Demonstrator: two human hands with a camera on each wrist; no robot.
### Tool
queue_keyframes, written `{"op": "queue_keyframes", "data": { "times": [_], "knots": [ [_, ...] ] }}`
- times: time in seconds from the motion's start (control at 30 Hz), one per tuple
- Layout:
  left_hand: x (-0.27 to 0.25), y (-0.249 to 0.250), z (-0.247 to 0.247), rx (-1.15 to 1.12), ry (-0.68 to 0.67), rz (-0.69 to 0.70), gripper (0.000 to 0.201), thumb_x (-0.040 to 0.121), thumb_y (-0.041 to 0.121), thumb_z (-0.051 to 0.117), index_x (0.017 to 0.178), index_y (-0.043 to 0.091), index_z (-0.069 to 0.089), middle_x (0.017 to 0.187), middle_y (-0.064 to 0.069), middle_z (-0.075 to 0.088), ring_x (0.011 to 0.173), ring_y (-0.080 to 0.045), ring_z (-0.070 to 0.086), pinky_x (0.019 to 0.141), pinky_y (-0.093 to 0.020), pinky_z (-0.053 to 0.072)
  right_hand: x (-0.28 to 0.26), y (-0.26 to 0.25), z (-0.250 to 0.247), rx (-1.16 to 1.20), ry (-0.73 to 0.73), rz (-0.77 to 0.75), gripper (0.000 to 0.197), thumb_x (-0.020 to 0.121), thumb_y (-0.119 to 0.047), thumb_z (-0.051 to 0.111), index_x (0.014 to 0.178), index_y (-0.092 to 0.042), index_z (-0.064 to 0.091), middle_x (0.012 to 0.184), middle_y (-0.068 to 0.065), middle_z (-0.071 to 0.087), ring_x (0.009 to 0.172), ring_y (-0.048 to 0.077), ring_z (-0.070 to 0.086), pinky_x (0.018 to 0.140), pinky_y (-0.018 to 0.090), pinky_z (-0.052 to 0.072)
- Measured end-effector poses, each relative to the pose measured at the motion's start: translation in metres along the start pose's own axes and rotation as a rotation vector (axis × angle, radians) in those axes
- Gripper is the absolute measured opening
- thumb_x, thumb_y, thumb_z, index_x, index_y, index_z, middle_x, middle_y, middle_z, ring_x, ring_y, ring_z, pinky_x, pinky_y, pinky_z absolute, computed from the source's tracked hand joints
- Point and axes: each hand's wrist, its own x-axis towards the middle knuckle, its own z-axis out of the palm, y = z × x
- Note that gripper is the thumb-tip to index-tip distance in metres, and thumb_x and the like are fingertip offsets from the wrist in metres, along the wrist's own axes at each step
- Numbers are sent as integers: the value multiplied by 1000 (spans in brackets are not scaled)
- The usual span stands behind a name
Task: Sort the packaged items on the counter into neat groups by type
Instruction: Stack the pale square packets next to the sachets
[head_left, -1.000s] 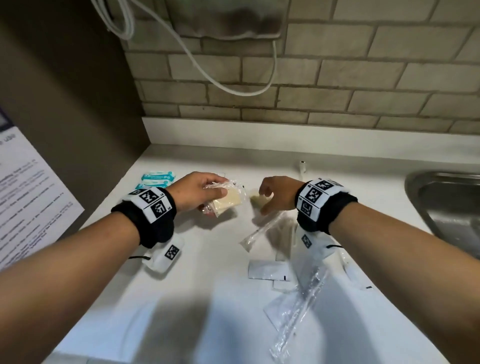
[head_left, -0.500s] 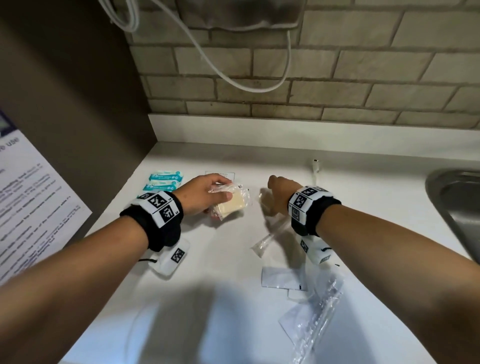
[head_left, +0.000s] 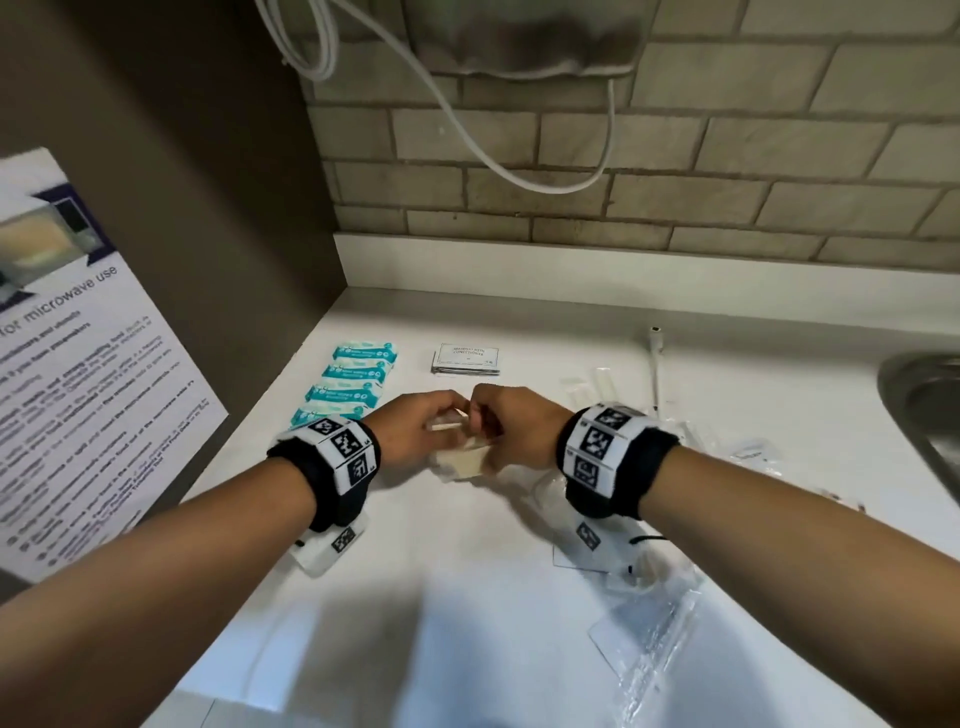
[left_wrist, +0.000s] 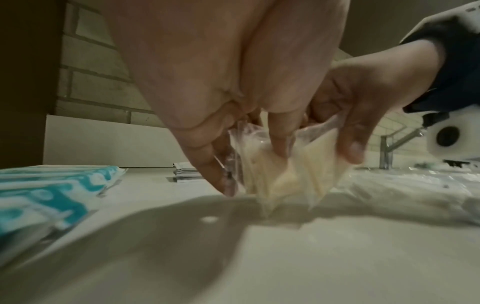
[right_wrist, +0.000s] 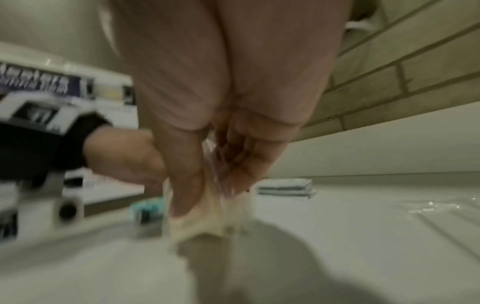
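Observation:
Small cream-coloured packets in clear wrap (head_left: 464, 460) stand on edge on the white counter (head_left: 467, 597), held between both hands. My left hand (head_left: 445, 423) pinches them from the left, fingers curled down over the wrap. From the right, my right hand (head_left: 487, 423) pinches the same bundle. The left wrist view shows the left fingers (left_wrist: 224, 164) and the right hand (left_wrist: 350, 123) pressed on the cream packets (left_wrist: 285, 181). In the blurred right wrist view the right fingers (right_wrist: 187, 185) squeeze the cream packets (right_wrist: 205, 220).
A row of teal packets (head_left: 358, 382) lies left of the hands, a stack of white sachets (head_left: 466, 358) behind them. Clear long wrapped items (head_left: 652, 649) and flat sachets lie front right, more (head_left: 597, 387) at the back right. A steel sink (head_left: 917, 400) is at right, a poster (head_left: 78, 374) on the left wall.
My right hand has come left with a cream packet and joined it to the ones in my left hand. Both hands now hold the bundle together, low on the counter.

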Motion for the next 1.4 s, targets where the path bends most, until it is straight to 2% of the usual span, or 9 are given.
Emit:
{"op": "queue_keyframes", "data": {
  "times": [0.17,0.3,0.4,0.5,0.77,0.93,1.13,1.27,1.4],
  "knots": [
    [-9,-6,-2,42,-124,-84,28,99,28,54,126,22,57,121,4,64,110,-13,59,86,-16,43,1,4,17,-97,116,89,58,69,-18,79,111,-15,40,99,2,51,85,25,56,70,32,46],
    [-14,-1,0,8,-197,-116,42,93,38,59,132,29,47,123,7,60,112,-12,57,88,-21,43,4,3,27,-208,50,149,66,72,-33,73,129,-19,43,116,2,45,96,27,59,78,36,51],
    [-20,-9,0,346,-178,-101,76,76,35,72,140,28,31,128,9,48,106,-12,57,86,-24,48,4,-3,32,-316,30,115,43,77,-33,65,115,-16,55,101,3,45,93,28,61,80,38,52],
    [-19,-16,-1,657,-178,-126,84,72,46,72,141,23,30,131,3,37,111,-19,53,95,-36,47,2,-6,35,-371,28,106,38,81,-33,62,113,-13,54,104,7,49,92,31,61,77,37,50],
    [-14,-10,19,513,-155,-96,67,75,36,71,132,20,37,118,2,33,87,-20,57,81,-32,47,3,-13,42,-241,15,87,51,83,-29,67,124,-7,46,118,12,51,101,34,60,84,39,48],
    [-16,-14,12,530,-140,-98,65,85,31,62,139,25,27,129,0,33,93,-24,60,85,-38,50,2,-8,41,-259,-29,108,51,91,-42,58,129,-10,47,118,13,52,103,32,58,86,37,44],
    [-13,-12,6,479,-161,-66,27,93,18,51,120,14,47,118,-8,50,96,-22,54,83,-33,43,7,-13,41,-179,19,118,45,88,-30,63,123,-6,49,112,10,42,90,29,57,88,40,49],
    [-14,-13,6,476,-152,-61,29,92,18,51,120,13,45,115,-6,48,93,-20,52,78,-30,40,7,-16,38,-168,54,149,52,83,-28,67,127,-11,45,119,7,43,100,28,60,84,37,49],
    [-17,-14,16,452,-177,-90,41,90,26,58,126,17,42,118,-5,41,95,-26,60,87,-43,49,6,-12,47,-249,-43,149,54,83,-34,67,126,-11,43,119,10,43,99,34,61,76,35,43]
  ]
}}
